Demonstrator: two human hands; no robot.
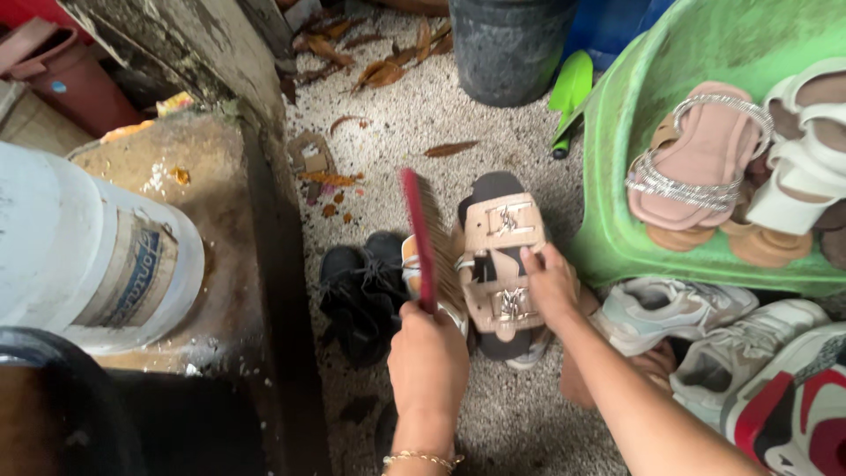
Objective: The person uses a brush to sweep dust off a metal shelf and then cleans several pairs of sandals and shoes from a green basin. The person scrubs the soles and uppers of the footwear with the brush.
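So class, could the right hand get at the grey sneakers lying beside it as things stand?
Probably yes: the right hand rests on the beige sandal, and the grey sneakers lie uncovered just beside its forearm, with nothing between; it would have to let go first.

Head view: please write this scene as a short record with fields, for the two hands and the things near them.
left hand: grips a red-backed brush, bristles toward the sandal
right hand: holds a beige strap sandal by its edge
beside sandal: black shoe on the gritty floor
right side: green basin with sandals, grey sneakers below it
left side: white bucket
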